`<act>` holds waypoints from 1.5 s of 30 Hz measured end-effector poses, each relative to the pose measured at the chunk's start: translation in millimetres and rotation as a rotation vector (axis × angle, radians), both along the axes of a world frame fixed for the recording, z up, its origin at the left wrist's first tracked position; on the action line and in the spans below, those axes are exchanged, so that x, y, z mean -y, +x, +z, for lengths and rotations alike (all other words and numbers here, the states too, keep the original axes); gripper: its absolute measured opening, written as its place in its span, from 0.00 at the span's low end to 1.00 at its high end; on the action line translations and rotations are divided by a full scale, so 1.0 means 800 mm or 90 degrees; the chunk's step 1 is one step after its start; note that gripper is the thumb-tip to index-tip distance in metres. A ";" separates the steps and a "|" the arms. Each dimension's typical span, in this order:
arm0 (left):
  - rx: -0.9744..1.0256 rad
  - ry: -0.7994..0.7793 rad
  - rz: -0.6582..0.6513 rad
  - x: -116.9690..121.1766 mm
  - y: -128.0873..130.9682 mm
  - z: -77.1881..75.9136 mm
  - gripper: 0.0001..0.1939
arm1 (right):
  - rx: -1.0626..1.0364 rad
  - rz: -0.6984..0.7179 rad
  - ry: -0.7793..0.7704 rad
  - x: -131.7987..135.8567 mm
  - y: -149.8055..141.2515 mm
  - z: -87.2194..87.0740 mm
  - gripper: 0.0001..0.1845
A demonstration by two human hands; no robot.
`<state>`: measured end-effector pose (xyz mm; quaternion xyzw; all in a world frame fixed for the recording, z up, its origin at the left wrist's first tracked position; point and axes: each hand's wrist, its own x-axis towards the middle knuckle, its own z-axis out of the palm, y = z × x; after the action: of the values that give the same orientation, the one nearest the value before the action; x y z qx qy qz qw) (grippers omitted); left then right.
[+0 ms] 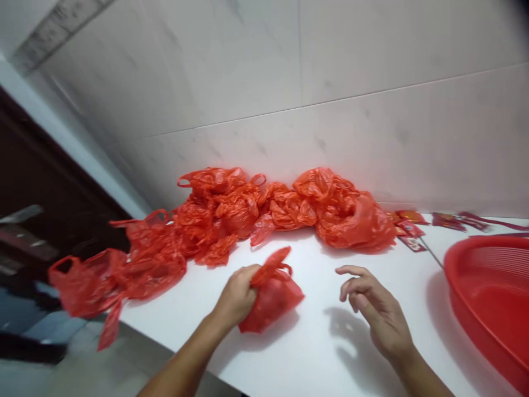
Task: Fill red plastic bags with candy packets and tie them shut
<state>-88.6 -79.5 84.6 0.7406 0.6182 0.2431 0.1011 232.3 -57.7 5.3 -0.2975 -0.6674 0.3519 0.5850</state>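
My left hand is closed round the gathered neck of a small red plastic bag, whose handles stick up above my grip. Something darker shows faintly through the bag, but I cannot make out what it is. To the right, my right hand hovers over the white table with its fingers apart and loosely curled, holding nothing. Behind both hands lies a long heap of crumpled red plastic bags along the wall, with a larger bundle at its right end.
A red plastic basket stands at the right edge. Several small red packets lie by the wall behind it. Loose bags hang over the left edge of the white table. A tiled wall closes off the back.
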 end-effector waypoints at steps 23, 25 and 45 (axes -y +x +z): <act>-0.408 0.242 0.570 0.054 -0.326 -0.043 0.24 | 0.204 0.062 -0.072 -0.003 -0.043 -0.023 0.09; -0.324 0.374 0.545 0.033 -0.299 -0.046 0.32 | 0.198 0.069 -0.081 -0.006 -0.047 -0.021 0.07; 0.153 0.127 -0.094 -0.232 0.182 -0.086 0.25 | 0.173 -0.108 -0.115 -0.044 -0.036 -0.014 0.05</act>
<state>57.0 106.4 15.6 0.7561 0.5184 0.3818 0.1177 203.3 -22.7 -6.2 -0.4487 -0.6787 0.3164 0.4878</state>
